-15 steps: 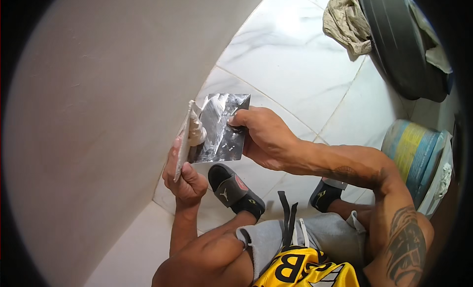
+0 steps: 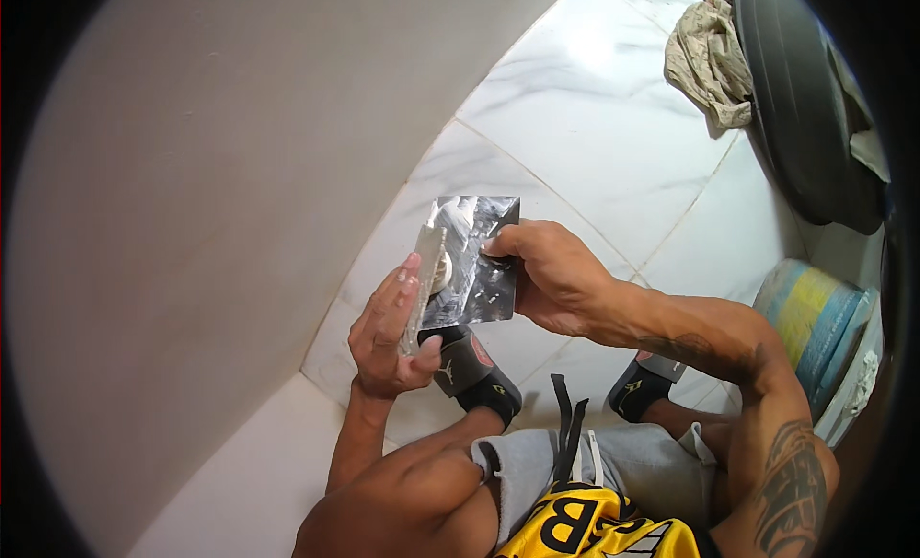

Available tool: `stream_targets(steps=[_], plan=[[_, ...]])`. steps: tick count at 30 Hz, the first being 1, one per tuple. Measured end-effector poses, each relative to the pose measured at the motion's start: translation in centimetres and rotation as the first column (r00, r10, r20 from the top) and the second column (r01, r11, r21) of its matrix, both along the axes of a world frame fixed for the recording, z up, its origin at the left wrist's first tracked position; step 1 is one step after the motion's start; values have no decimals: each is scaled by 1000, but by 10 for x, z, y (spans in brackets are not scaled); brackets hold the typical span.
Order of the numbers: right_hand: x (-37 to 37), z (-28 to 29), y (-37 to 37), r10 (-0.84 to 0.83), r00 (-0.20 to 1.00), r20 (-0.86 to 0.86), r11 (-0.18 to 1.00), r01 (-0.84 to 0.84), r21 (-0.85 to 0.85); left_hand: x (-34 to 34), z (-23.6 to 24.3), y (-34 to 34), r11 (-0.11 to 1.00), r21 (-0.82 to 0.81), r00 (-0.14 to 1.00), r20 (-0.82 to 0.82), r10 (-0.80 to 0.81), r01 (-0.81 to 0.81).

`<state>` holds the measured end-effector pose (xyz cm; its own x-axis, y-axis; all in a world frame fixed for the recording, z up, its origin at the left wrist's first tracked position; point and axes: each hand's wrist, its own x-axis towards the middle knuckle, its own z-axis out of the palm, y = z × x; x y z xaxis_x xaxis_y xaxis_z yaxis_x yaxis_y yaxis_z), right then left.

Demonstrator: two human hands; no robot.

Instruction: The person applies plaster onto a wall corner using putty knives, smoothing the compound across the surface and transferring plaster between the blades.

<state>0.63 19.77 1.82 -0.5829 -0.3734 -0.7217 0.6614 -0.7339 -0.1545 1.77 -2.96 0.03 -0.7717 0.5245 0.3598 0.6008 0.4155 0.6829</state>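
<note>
My left hand (image 2: 381, 337) supports a thin off-white putty board (image 2: 425, 290) stood nearly on edge, fingers along its outer face and thumb near its lower end. A blob of white putty (image 2: 442, 271) clings to the side facing right. My right hand (image 2: 561, 270) grips a wide metal putty knife (image 2: 474, 285), thumb on top of the blade; its handle is hidden. White smears cover the shiny blade. Its left edge meets the board beside the putty; whether they press together I cannot tell.
A smooth pale wall (image 2: 211, 174) rises on the left. Marble-look tiles (image 2: 575, 136) cover the floor. At the right stand a large black tub (image 2: 800, 98) with a beige cloth (image 2: 707, 64) at its side, and a blue-and-yellow bucket (image 2: 810, 313). My slippered feet are below my hands.
Both hands, the board and the putty knife have shifted right in the picture; the view has shifted too. The board shows more edge-on, and my left fingers are straighter along it.
</note>
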Motion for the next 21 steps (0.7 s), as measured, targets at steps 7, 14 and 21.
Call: stream_targets(steps=[7,14,21], plan=[[-1,2,-4,-30,1000,9,998,31,-54,-1,-12,-8,995,-98,991,-131,-3,-10],[-15,13,5,-27,995,-95,999,23,-39,-4,-18,-6,991,-88,992,-83,98,-105],[-26,25,17,0,972,-233,1000,-4,-16,-19,-11,-1,987,-69,972,-196,127,-143]])
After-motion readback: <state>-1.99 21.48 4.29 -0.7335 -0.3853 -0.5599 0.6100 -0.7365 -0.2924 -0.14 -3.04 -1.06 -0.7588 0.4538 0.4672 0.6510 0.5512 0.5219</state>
